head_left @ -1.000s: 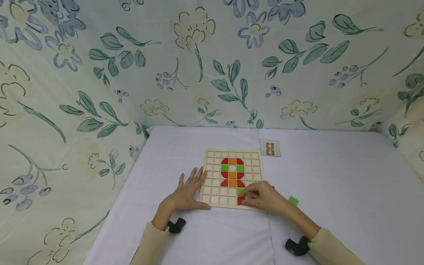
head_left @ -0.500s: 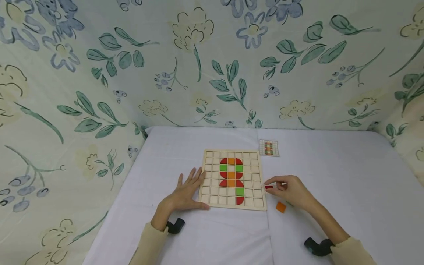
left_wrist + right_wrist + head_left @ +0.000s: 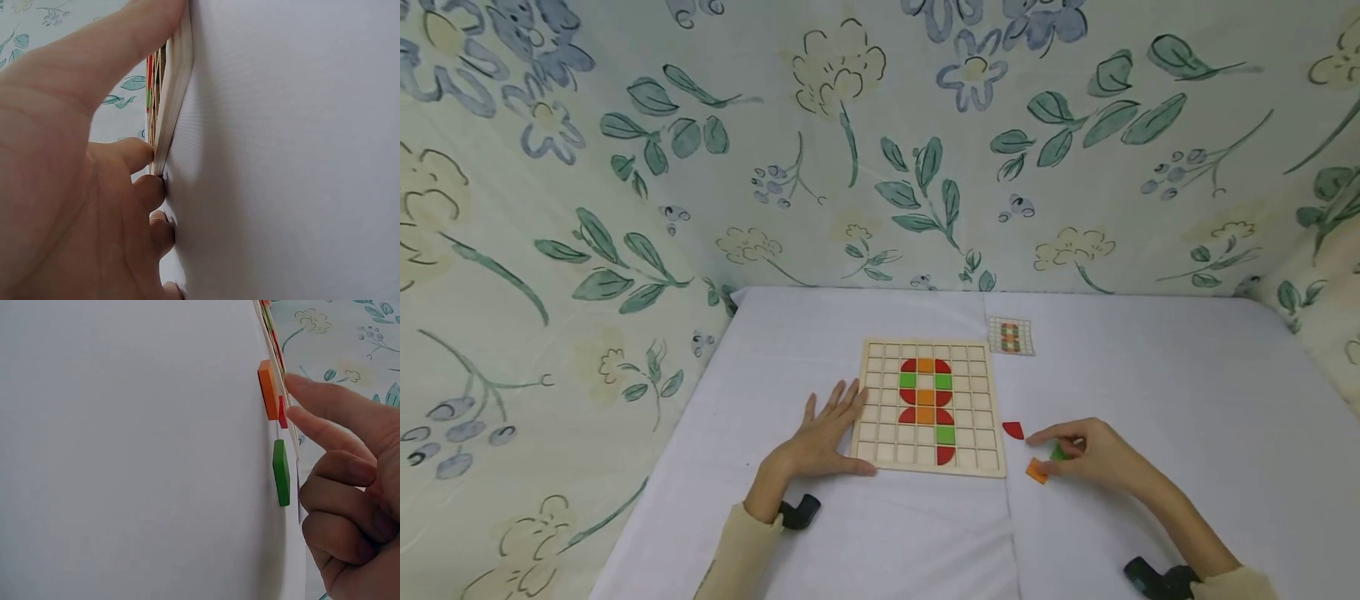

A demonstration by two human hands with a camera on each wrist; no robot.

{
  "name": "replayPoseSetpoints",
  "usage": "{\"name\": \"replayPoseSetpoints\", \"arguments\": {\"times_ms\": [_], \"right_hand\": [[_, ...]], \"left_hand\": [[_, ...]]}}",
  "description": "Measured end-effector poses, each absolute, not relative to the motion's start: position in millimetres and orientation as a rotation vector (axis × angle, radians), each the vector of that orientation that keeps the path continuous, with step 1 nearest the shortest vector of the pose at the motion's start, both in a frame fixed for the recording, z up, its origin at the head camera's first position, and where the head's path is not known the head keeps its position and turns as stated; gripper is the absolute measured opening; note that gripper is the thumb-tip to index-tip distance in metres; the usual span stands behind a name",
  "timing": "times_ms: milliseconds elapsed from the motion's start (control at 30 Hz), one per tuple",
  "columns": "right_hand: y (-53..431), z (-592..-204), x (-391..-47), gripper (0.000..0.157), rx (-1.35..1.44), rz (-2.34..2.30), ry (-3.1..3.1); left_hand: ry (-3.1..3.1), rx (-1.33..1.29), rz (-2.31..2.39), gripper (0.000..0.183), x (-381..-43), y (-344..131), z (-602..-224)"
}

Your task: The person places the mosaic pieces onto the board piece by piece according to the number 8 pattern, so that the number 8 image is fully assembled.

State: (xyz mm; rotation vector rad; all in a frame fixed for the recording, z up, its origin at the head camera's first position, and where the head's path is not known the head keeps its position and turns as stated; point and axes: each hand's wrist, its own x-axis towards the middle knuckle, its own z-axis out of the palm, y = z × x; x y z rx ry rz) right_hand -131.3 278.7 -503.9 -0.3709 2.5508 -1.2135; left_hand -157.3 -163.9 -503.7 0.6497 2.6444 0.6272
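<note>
The wooden grid board (image 3: 974, 437) lies flat, with red, orange and green tiles in a figure on it. Against its left edge rests my left hand (image 3: 820, 437), fingers spread and thumb at the near edge. To the right of the board my right hand (image 3: 1101, 454) is over loose tiles, thumb and index finger apart, the other fingers curled inward. Nothing is pinched in the right wrist view. An orange square tile (image 3: 1036, 471) lies by the thumb. Partly behind the fingers is a green tile (image 3: 1059, 452). A red quarter-round tile (image 3: 1013, 430) lies beside the board.
A small card (image 3: 1011, 336) with a similar coloured figure lies beyond the board's far right corner. White cloth (image 3: 1210, 392) covers the table. A floral curtain (image 3: 842, 200) hangs behind and on the left side.
My right hand has moved right, away from the board. It held a red tile half a second ago; that tile now lies on the cloth. My left hand stays put.
</note>
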Motion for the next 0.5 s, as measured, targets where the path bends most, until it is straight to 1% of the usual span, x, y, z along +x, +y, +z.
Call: {"name": "replayPoseSetpoints", "arguments": {"times_ms": [100,267,500], "right_hand": [[284.6,-505.2,-125.2,0.039,-0.405,-1.229,2.47],[282.0,-505.5,-119.1,0.041,-0.367,-1.188,2.502],[271.9,-504.4,-118.6,0.033,-0.268,-1.081,2.637]], "left_hand": [[2.644,0.647,0.626,0.124,-157.4,-163.7,-503.8],[2.647,0.641,0.624,0.124,-157.2,-164.4,-500.5],[2.648,0.648,0.617,0.124,-157.0,-164.1,-501.0]]}}
